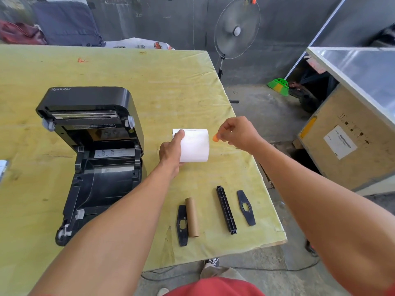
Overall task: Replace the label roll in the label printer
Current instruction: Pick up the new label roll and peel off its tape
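A black label printer [94,150] stands on the left of the yellow-green table [149,86] with its lid swung up and its roll bay bare. To its right my left hand [171,152] grips a full white label roll [195,146] lying on the table. Just right of the roll my right hand [237,132] pinches a small orange sticker [215,137] between thumb and finger. Near the front edge lie a bare brown cardboard core [192,217], a black spindle bar [226,210] and two flat black roll guides [182,225] [246,207].
The table's right edge runs diagonally close to the guides. Beyond it stand a pedestal fan [237,28], a green broom head [278,86] and a plywood crate [350,137] under a metal-topped bench. Bags lie behind the table's far edge.
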The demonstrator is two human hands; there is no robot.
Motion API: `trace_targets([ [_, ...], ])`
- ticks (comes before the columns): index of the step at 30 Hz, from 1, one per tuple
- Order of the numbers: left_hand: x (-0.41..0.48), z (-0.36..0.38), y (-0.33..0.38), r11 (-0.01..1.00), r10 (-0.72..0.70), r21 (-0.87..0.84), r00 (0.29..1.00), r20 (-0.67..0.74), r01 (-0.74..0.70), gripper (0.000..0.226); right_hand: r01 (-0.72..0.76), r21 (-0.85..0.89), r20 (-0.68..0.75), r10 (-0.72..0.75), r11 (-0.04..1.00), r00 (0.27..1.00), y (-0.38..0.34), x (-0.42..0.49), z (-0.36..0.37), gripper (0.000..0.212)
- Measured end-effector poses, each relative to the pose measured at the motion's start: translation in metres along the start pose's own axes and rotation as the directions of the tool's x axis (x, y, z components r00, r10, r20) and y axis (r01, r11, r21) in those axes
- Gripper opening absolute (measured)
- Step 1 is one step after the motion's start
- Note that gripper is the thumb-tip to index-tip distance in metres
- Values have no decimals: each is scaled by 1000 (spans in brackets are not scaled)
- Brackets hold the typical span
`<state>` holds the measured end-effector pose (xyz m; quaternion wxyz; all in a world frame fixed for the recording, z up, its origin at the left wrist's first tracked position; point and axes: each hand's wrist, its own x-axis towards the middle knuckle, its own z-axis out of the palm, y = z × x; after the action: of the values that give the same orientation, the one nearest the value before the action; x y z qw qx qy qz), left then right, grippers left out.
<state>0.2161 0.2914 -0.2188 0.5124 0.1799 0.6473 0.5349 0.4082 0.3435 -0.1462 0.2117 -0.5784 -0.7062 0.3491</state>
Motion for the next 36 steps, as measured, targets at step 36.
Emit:
trace_targets([
  [36,28,-10,1,999,-42,-18,997,-57,42,33,-120,-535,115,213,836,970,56,28,63,67],
])
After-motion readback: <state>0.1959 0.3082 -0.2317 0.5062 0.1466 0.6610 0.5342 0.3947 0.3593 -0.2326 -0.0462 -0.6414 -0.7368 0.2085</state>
